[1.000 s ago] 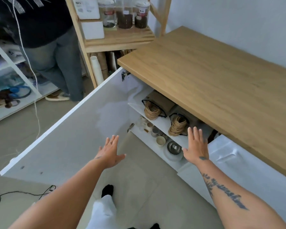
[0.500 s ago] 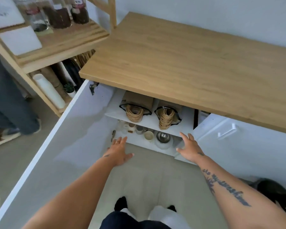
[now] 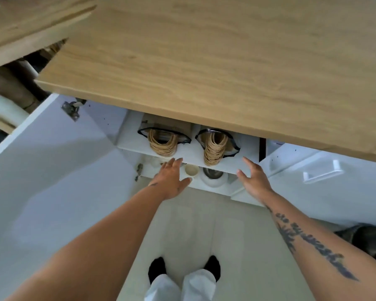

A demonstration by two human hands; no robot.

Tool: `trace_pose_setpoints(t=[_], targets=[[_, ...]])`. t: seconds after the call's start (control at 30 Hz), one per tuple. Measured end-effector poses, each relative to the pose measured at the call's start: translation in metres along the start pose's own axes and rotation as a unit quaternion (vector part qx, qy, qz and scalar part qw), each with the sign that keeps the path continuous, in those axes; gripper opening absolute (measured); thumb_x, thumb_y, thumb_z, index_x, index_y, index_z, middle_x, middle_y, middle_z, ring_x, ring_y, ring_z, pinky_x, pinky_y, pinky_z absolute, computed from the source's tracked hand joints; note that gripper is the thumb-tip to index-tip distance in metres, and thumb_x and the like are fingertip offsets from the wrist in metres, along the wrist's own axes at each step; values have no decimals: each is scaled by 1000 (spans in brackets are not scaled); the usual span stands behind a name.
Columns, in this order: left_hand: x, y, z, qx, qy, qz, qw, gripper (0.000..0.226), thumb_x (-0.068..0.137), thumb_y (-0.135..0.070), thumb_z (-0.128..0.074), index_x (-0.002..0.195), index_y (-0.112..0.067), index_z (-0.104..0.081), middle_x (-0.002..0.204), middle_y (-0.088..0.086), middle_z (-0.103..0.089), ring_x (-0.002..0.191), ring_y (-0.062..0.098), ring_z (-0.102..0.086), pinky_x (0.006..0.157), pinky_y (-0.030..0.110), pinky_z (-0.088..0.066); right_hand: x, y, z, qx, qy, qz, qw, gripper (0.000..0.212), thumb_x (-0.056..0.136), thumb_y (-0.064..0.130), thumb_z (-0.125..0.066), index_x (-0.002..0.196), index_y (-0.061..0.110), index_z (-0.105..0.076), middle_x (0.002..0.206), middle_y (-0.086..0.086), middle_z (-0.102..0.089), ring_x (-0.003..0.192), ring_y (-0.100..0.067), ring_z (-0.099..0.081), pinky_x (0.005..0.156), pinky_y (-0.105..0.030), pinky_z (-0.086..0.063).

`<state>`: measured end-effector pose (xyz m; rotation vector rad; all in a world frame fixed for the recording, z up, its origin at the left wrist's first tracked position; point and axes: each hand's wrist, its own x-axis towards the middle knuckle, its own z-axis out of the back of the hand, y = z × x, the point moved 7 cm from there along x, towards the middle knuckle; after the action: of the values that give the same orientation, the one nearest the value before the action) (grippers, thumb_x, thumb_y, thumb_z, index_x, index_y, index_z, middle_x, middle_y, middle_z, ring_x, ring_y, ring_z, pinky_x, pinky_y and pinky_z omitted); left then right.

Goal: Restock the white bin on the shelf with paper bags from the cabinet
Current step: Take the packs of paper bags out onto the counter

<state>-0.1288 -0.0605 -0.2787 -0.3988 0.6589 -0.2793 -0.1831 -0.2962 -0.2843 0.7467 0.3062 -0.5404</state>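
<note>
Both hands are empty and spread flat — the left hand (image 3: 171, 181) reaches toward the front edge of the cabinet shelf (image 3: 189, 156) below the left bundle (image 3: 162, 142), the right hand (image 3: 253, 178) hovers at that edge's right end, beside the right bundle (image 3: 215, 148). The paper bags lie on this shelf under the counter (image 3: 226, 61), packed in two bundles with their twine handles facing out, likely so they pull out easily. The door (image 3: 52, 170) stands swung wide on the left, giving clear access. Bowls (image 3: 212, 177) sit on the lower shelf. The white bin is out of view — nothing is grasped yet.
</note>
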Motion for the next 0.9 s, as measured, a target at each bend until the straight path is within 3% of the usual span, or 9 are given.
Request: trace_pose_setpoints(t=[0.1,0.27,0.4,0.5,0.6,0.63,0.7,0.77,0.9], targets=[[43,-2,-8,-32,-9,-2,999,71,94,-38,-47,150,-15,-10,158,7,-14,145,26,-17,116,42,-23,41,-16,-11,38,-11,0,999,53,95,33,-45,145,24,-29,151,-7,-29,136,-24,-32,106,-32,-29],[115,-12,-17,-60,-63,-21,996,64,95,-35,-47,148,-14,-19,153,9,-27,141,26,-27,114,39,-27,114,-33,-11,109,-75,3,991,53,93,38,-47,143,29,-31,150,-8,-32,135,-26,-35,102,-34,-32],[167,-23,-8,-150,-111,-46,981,58,95,-31,-46,147,-24,-23,148,10,-37,132,30,-41,106,37,-35,163,-33,-8,202,-103,9,974,61,89,50,-47,144,36,-25,153,-4,-28,128,-23,-39,103,-40,-36],[194,-32,-8,-201,-112,-76,970,55,96,-27,-45,146,-26,-24,140,10,-46,119,26,-50,92,27,-37,190,-29,-8,237,-114,18,965,64,88,55,-45,144,41,-19,154,2,-24,137,-21,-31,109,-40,-31],[213,-40,-9,-236,-116,-101,960,54,96,-34,-44,146,-32,-23,144,9,-40,125,29,-45,103,39,-39,204,-15,-22,293,-82,51,951,67,87,49,-52,145,37,-21,142,14,-35,124,-6,-37,101,-27,-33],[217,-41,-12,-244,-114,-106,957,54,96,-35,-44,145,-35,-23,146,10,-39,128,30,-43,105,43,-39,205,-14,-29,322,-70,56,942,73,82,53,-58,145,36,-25,142,14,-39,122,-4,-40,102,-28,-34],[219,-39,-23,-268,-114,-108,950,52,97,-34,-43,145,-38,-24,142,10,-42,125,29,-47,104,46,-42,204,-19,-40,356,-68,51,931,80,69,61,-65,138,33,-39,136,6,-53,121,-12,-51,106,-41,-39],[214,-34,-35,-291,-136,-112,940,51,95,-36,-44,143,-40,-26,138,10,-46,121,27,-50,102,47,-44,198,-27,-46,375,-70,53,923,72,70,56,-65,133,28,-46,128,2,-60,117,-17,-56,104,-46,-41],[193,-21,-59,-342,-167,-107,918,56,81,-49,-40,136,-45,-32,132,7,-49,119,26,-52,98,49,-47,169,-35,-60,424,-69,68,901,50,83,35,-63,129,20,-51,120,0,-65,109,-13,-62,100,-41,-46]])
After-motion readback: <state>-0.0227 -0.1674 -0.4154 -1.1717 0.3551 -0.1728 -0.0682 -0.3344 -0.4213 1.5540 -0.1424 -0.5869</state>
